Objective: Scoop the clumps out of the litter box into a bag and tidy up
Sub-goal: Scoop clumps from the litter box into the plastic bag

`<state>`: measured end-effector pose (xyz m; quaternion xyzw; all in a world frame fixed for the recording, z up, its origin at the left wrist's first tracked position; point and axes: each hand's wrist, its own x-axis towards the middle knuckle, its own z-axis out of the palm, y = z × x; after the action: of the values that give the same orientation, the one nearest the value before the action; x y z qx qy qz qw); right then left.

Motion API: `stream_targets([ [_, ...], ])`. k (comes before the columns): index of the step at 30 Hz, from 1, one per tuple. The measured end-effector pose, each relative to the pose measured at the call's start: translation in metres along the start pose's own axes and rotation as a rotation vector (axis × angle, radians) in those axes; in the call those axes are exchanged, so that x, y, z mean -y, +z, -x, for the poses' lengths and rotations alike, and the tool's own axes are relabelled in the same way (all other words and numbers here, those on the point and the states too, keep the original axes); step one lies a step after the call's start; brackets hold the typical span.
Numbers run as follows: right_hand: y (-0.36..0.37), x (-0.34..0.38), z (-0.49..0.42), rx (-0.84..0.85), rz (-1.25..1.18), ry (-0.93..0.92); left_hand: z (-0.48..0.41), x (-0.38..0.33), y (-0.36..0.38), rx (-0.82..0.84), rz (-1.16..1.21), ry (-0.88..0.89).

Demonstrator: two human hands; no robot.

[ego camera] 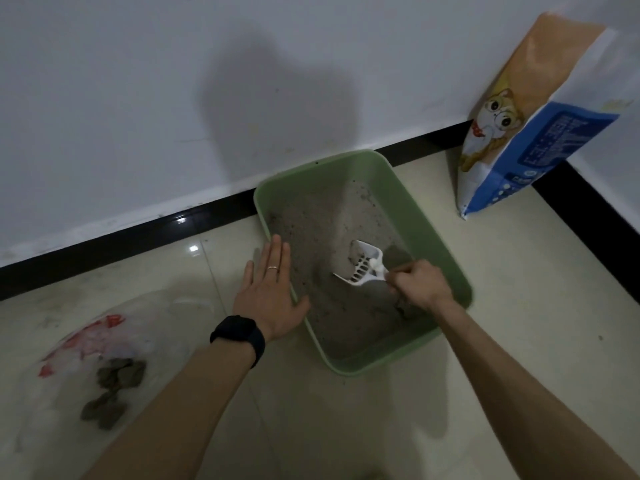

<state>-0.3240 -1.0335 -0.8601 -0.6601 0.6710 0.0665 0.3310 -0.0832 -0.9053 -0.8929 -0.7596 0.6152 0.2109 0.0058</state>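
Left hand (272,299) lies flat, fingers straight, on the left rim of a green rectangular plastic litter box (440,244) by the wall; right hand's (420,284) grip curls round a white slotted plastic scoop (362,263) inside. Clear plastic bag (104,341), holding dark clumps (114,393), lies on open floor, left.

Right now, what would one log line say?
right hand: grips scoop in litter box | left hand: flat on its rim | bag: holds clumps

Right hand (417,284) holds scoop (363,263) in litter box (446,251).
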Motion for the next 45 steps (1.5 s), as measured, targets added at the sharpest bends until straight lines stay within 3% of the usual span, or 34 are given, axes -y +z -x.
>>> stream_targets([
  [4, 0.037, 0.013, -0.002, 0.12, -0.158, 0.03, 0.001, 0.001, 0.004, -0.03, -0.036, -0.003],
  [11, 0.032, 0.001, 0.021, -0.015, -0.162, 0.007, -0.001, 0.003, 0.006, -0.029, -0.073, 0.003],
  [26, 0.048, -0.009, 0.064, -0.235, -0.774, -0.036, 0.001, 0.004, 0.002, -0.002, -0.118, 0.01],
  [37, 0.04, 0.007, 0.079, -0.297, -0.624, -0.053, 0.007, 0.005, -0.005, 0.055, -0.095, 0.02],
  [45, 0.043, 0.022, 0.09, -0.274, -0.647, -0.085, 0.023, 0.043, -0.018, 0.047, -0.127, 0.159],
])
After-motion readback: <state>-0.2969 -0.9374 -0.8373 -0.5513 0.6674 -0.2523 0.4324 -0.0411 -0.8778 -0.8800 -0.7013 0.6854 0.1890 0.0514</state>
